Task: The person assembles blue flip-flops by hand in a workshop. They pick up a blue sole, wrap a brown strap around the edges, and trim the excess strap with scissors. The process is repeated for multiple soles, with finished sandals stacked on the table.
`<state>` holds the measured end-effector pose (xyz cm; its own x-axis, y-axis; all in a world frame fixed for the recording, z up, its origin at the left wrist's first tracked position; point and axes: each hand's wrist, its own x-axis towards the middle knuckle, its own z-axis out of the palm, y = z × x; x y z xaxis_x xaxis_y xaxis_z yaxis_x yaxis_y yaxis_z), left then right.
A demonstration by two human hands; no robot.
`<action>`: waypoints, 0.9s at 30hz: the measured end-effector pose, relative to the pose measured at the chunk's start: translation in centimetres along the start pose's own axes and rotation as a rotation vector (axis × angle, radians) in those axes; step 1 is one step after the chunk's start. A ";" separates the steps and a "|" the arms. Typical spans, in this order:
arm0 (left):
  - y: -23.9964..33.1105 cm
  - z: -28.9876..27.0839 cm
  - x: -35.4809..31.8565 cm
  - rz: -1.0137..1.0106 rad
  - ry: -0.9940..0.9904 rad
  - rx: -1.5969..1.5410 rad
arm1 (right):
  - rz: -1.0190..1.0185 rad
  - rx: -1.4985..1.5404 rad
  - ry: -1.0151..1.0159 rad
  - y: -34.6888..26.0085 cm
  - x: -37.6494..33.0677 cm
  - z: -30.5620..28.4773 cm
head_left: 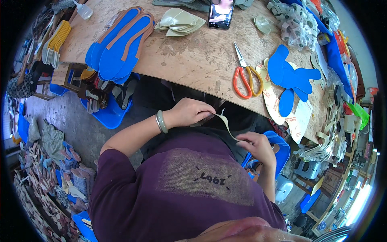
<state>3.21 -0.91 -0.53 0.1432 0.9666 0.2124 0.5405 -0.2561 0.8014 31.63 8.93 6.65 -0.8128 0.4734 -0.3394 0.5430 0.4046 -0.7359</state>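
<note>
Between my two hands, in front of the table edge, a thin cream strip [227, 125] hangs in a slight curve, and a short white bit sticks up near its left end. My left hand [191, 111], with bangles at the wrist, pinches the strip's upper left end. Lower and to the right, my right hand [259, 146] is closed on the other end, its fingertips partly hidden. Scissors [243, 67] with one red and one yellow handle lie on the table above the strip, touched by neither hand.
On the wooden table [185, 64] lie stacked blue insoles [115, 64], cream curved pieces [179, 22], a phone [221, 14] and blue pads [288, 74] over printed sheets [274, 107]. Blue bins [113, 117] stand below at left and right. Shoe parts [78, 181] cover the floor at left.
</note>
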 end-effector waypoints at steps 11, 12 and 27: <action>1.3 -2.0 -1.7 0.085 0.344 0.196 | 0.031 0.946 -0.137 -1.5 9.0 6.3; 2.0 -2.2 -1.6 0.106 0.369 0.211 | 0.027 0.957 -0.116 -1.8 9.3 6.3; 1.4 1.0 -2.8 -0.567 0.309 -0.865 | 0.005 0.588 -0.152 -3.5 9.5 7.3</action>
<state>4.42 -4.00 -0.54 -0.2243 0.9336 -0.2795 -0.3239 0.1990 0.9249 20.46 6.29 1.75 -0.8551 0.3394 -0.3919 0.3747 -0.1178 -0.9196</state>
